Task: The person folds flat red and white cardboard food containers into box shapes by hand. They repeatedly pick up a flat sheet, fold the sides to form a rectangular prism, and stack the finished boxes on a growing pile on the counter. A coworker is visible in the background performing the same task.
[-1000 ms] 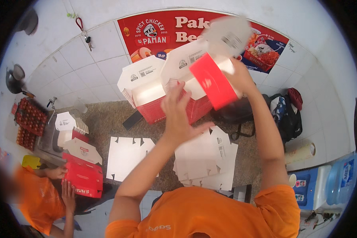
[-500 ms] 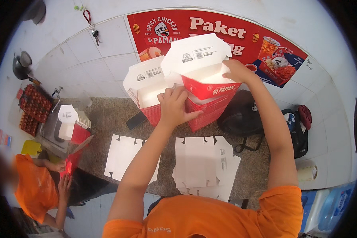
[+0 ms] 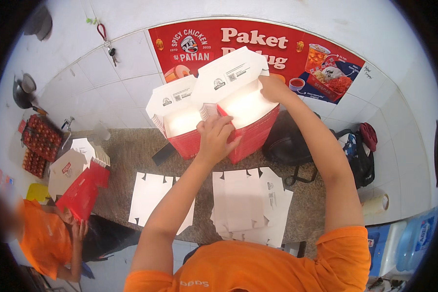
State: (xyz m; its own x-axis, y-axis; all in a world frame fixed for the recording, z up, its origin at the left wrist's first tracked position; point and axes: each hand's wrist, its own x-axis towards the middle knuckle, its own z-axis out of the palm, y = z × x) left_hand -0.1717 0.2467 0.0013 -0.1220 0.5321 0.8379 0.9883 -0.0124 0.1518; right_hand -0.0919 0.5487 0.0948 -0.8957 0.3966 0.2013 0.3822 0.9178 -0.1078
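Note:
Two stacks of folded red-and-white paper food boxes stand side by side at the back of the counter, their lids raised. My right hand (image 3: 272, 91) grips the top paper box of the right stack (image 3: 256, 132) by its right rim, fingers partly hidden. At that box's near left corner, my left hand (image 3: 215, 137) has its fingers bent over the rim and its thumb along the red front. The left stack (image 3: 184, 144) is just beside my left hand. Below my arms lie flat white box blanks (image 3: 238, 199), with another group of blanks (image 3: 150, 197) to the left.
A co-worker in an orange top (image 3: 46, 238) holds a red box (image 3: 82, 194) at the left, near more nested boxes (image 3: 100, 155). A black bag (image 3: 287, 143) sits right of the stacks. Egg trays (image 3: 43, 134) stand at the far left. A red poster (image 3: 204, 36) hangs behind.
The top box has gone down into the right stack and now sits nested with the others. Both hands stay on it. The co-worker's red box has opened out wider.

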